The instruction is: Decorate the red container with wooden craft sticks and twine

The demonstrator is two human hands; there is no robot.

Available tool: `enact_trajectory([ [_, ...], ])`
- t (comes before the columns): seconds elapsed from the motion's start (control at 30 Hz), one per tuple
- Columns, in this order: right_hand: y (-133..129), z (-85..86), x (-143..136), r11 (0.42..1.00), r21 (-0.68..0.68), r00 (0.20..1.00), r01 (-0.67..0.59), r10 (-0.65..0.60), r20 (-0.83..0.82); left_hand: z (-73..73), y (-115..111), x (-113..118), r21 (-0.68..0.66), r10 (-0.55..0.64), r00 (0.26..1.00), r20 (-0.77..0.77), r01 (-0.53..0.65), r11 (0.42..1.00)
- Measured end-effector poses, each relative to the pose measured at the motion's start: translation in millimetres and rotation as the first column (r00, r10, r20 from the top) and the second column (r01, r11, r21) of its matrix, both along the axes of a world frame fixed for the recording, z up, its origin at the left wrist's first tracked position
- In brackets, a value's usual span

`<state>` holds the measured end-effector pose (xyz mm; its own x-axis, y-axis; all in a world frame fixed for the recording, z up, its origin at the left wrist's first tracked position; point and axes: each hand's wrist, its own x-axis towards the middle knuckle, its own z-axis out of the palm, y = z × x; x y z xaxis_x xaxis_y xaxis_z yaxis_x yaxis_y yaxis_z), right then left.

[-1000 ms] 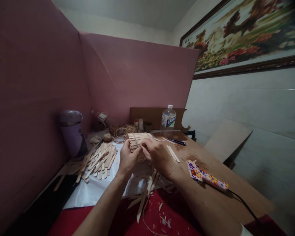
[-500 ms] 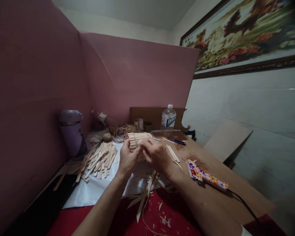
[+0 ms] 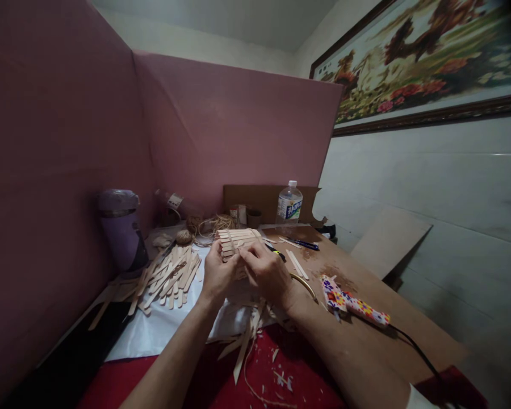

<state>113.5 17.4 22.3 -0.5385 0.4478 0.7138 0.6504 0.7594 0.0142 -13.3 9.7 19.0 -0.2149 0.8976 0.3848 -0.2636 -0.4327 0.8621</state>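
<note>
Left hand (image 3: 218, 274): fingers curled, gripped a pale, cord-banded row of flat wooden sticks (image 3: 237, 236).
Right hand (image 3: 269, 272): nearly closed, touched the row; whether it pinched anything was unclear.

"What sort of place is this?"

"A craft corner, by the look of it: wooden sticks (image 3: 174, 274) heaped left of centre, twine (image 3: 222, 222) behind them, a flowery corded tool (image 3: 363, 309) at lower right."

"In a workshop?"

"More likely a home: a framed horse picture (image 3: 409, 65) hangs upper right, and pink panels (image 3: 238, 122) stand behind the table (image 3: 353, 278)."
</note>
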Motion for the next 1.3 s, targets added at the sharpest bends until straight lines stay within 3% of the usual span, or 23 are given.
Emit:
enact_trajectory([
  [0.1, 0.6, -3.4, 1.9, 0.997, -0.054, 0.987, -0.049, 0.04, -0.153, -0.3, 0.0, -0.8, -0.013, 0.01, 1.0, 0.008, -0.01, 1.0],
  [0.23, -0.6, -7.0, 6.9, 0.996, -0.075, 0.959, 0.038, -0.057, -0.277, -1.0, 1.1, -2.0, -0.035, 0.029, 1.0, 0.008, -0.028, 0.999],
  [0.47, -9.4, -7.6, 8.5, 0.993, -0.103, 0.983, 0.063, -0.08, -0.163, 0.5, 1.5, -2.3, -0.062, 0.055, 0.998, 0.015, -0.054, 0.997],
  [0.87, -5.8, -15.0, 7.2, 0.993, 0.079, 0.994, 0.084, -0.078, -0.075, 2.0, -0.4, -0.2, -0.049, 0.015, 0.999, 0.045, -0.013, 0.999],
  [1.3, -7.6, -16.2, 5.4, 0.994, 0.06, 0.995, 0.091, -0.088, -0.05, 0.1, 0.4, -1.7, -0.037, 0.024, 0.999, 0.024, -0.023, 0.999],
])
